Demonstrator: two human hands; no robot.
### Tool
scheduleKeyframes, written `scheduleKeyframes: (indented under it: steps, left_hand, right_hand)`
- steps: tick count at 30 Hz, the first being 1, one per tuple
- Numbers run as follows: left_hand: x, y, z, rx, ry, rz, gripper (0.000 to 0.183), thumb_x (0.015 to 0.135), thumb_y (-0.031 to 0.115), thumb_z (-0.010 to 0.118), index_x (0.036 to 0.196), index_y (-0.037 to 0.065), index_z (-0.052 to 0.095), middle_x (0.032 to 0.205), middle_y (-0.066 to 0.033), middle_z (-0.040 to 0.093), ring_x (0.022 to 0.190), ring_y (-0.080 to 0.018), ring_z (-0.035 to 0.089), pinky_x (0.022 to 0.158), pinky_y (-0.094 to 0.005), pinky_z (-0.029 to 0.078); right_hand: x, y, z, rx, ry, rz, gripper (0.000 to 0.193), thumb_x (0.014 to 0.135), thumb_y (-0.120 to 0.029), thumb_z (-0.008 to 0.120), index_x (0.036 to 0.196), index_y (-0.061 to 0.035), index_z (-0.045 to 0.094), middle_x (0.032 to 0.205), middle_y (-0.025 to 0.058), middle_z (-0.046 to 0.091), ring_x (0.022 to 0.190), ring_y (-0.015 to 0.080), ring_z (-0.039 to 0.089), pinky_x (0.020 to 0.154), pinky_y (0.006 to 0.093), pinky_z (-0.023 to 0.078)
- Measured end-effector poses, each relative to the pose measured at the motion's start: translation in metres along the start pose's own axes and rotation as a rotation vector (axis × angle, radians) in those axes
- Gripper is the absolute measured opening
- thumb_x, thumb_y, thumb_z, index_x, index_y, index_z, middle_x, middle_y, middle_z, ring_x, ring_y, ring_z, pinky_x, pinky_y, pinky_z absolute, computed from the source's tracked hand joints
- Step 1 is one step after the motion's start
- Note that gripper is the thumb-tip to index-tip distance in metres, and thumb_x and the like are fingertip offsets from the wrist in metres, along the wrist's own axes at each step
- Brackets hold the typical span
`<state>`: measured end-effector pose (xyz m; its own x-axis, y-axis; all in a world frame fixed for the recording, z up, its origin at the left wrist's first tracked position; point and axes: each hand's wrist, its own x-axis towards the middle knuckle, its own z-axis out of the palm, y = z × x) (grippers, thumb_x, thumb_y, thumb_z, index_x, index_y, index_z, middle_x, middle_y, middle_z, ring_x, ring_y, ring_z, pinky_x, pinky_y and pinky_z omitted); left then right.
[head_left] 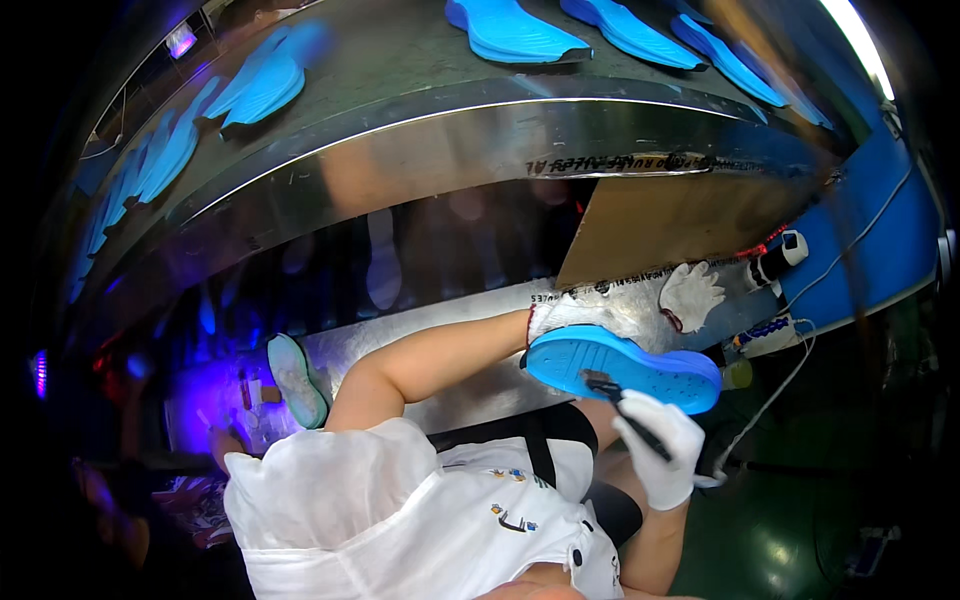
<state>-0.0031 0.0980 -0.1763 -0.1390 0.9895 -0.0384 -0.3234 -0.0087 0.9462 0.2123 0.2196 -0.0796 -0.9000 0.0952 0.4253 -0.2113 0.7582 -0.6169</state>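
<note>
My left hand (572, 314), in a white glove with a red cuff, grips a bright blue shoe sole (640, 365) by its upper edge and holds it out in front of my chest. My right hand (657, 447), also in a white glove, is closed on a thin black-handled brush (622, 402). The brush tip rests on the sole's blue surface near its left end. Both hands sit just in front of a metal ledge (450, 320).
A curved metal conveyor (520, 125) above carries several blue soles (515, 32). A pale teal sole (296, 381) stands on the ledge at the left. A loose white glove (690, 295), a brown board (680, 222) and white cables (790, 370) are at the right.
</note>
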Motion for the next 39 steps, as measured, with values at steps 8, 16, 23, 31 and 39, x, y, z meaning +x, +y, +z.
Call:
scheduleKeyframes:
  steps: [8,16,23,31,39]
  left_hand:
    - [0.009,0.003,-0.001,0.064,-0.005,0.045,0.051,0.090,0.044,0.068,0.117,0.002,0.067,0.108,-0.0160,0.071,0.087,-0.0241,0.071,0.077,-0.0359,0.060]
    - [-0.003,0.005,-0.008,0.375,0.076,0.197,0.051,0.089,0.047,0.071,0.116,0.003,0.068,0.105,-0.0150,0.072,0.082,-0.0230,0.072,0.072,-0.0347,0.062]
    - [-0.013,0.039,-0.008,-0.373,0.223,-0.438,0.059,0.084,0.048,0.072,0.121,0.004,0.065,0.108,-0.0181,0.070,0.090,-0.0290,0.070,0.076,-0.0404,0.059]
    - [-0.024,0.052,-0.001,-0.472,0.179,-0.427,0.074,0.089,0.061,0.055,0.118,-0.007,0.062,0.100,-0.0307,0.069,0.063,-0.0307,0.070,0.044,-0.0391,0.057]
    - [-0.001,-0.007,0.058,-1.186,-0.009,0.044,0.076,0.097,0.064,0.041,0.143,0.003,0.044,0.127,-0.0291,0.058,0.093,-0.0467,0.066,0.075,-0.0522,0.059]
  right_hand:
    - [0.000,0.013,-0.012,-0.033,0.050,-0.034,0.024,0.075,-0.006,0.079,0.098,-0.0093,0.075,0.103,0.0082,0.074,0.071,0.0251,0.067,0.065,0.0340,0.055]
    - [-0.006,-0.001,-0.018,-0.217,-0.053,-0.113,0.025,0.073,-0.011,0.078,0.098,-0.0110,0.073,0.104,0.0081,0.074,0.061,0.0226,0.060,0.056,0.0311,0.051]
    - [0.003,-0.004,-0.031,-0.246,0.005,-0.107,0.026,0.070,-0.009,0.077,0.096,-0.0105,0.075,0.106,0.0079,0.074,0.060,0.0217,0.058,0.054,0.0303,0.050]
    - [0.000,0.001,-0.038,-0.311,0.082,-0.093,0.030,0.067,-0.005,0.082,0.095,-0.0106,0.075,0.099,0.0068,0.075,0.062,0.0226,0.058,0.056,0.0314,0.049]
    - [0.010,0.015,0.011,-0.306,0.440,-0.248,0.026,0.072,-0.004,0.078,0.096,-0.0127,0.073,0.100,0.0032,0.071,0.076,0.0212,0.060,0.072,0.0350,0.044]
